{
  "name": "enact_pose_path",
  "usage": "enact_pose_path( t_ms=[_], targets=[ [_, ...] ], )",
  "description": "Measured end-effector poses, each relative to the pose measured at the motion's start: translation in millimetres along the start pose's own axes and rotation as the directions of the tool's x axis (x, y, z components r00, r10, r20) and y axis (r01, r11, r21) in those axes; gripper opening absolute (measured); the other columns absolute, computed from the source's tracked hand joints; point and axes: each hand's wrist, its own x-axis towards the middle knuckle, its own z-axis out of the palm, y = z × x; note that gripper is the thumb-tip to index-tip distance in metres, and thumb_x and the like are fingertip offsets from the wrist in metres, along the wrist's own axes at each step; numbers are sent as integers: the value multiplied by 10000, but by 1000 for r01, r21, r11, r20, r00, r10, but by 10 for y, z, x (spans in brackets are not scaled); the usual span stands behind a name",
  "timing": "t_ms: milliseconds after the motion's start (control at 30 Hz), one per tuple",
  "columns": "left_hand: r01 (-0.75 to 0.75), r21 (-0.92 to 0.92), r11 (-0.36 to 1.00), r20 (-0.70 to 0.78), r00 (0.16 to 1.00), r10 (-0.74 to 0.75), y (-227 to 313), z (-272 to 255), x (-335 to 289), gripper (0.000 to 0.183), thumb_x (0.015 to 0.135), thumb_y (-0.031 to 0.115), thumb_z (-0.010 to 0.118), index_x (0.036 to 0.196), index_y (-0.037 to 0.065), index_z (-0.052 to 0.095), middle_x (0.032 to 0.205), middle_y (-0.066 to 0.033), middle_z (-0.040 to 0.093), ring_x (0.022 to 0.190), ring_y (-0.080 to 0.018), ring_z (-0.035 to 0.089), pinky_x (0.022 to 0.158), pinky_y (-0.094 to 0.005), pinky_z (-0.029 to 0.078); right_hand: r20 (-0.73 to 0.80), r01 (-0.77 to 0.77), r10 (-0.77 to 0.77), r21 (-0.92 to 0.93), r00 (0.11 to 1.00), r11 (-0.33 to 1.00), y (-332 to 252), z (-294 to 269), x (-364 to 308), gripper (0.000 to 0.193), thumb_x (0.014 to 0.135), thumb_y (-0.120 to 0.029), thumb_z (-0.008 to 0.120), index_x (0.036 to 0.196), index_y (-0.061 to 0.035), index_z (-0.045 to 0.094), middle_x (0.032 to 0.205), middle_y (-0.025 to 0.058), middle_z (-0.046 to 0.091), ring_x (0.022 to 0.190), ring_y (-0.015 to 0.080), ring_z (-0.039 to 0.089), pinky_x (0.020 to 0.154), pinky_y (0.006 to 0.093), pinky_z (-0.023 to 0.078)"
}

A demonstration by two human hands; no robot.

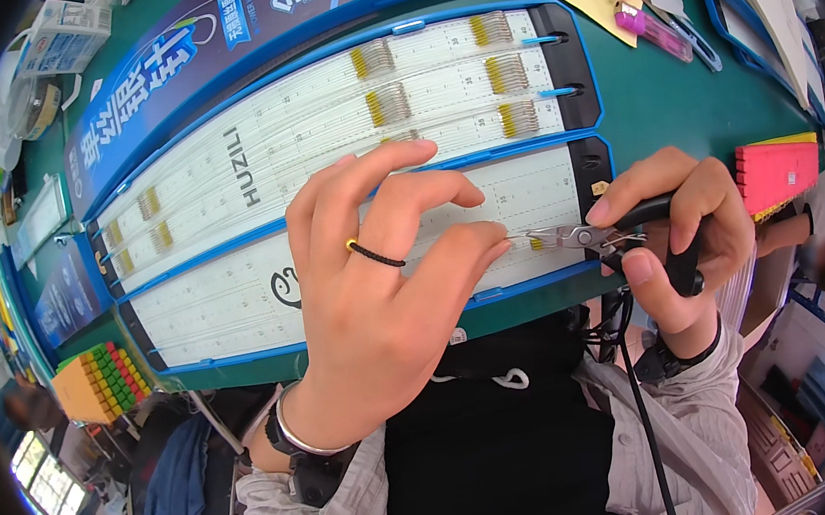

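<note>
My right hand (pixel 688 228) is wrapped round small pliers (pixel 571 237) with black handles and slim metal jaws pointing left. A tiny yellow bit shows at the jaw tips; what they grip is too small to tell. Just left of the tips, the thumb and forefinger of my left hand (pixel 375 282) are pinched together on a thin, barely visible fishing line. The other fingers of that hand are curled loosely, and a black ring with a gold bead circles one. Both hands hover over the near white board (pixel 207 314) of an opened blue fishing-rig case (pixel 478 148).
The far board (pixel 297 119) carries long clear lines and several bundles of yellow-bound hooks (pixel 521 118). Behind it lies the case's printed lid (pixel 238 34). Pens (pixel 656 34) rest at the upper right, with a pink foam block (pixel 778 177) below. A black cable (pixel 634 385) hangs near my right wrist.
</note>
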Motion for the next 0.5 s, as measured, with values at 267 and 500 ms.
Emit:
enact_pose_path(
  t_ms=[267,500],
  targets=[
    [-23,-10,1000,4,1000,23,-20,22,-29,222,642,75,832,842,132,755,998,-2,646,1129,-299,552,925,-421,438,41,-15,14,8,999,1000,20,-68,-5,314,744,21,731,796,-75,437,896,256,696,760,173,637,640,245,515],
    [-105,64,992,264,961,85,58,-125,-77,431,699,323,796,1113,221,742,1251,11,622,1247,-278,483,1020,-476,389,42,-166,161,162,986,973,70,-290,-14,314,719,36,747,784,-65,457,897,272,698,765,224,665,665,294,547]
  ],
)
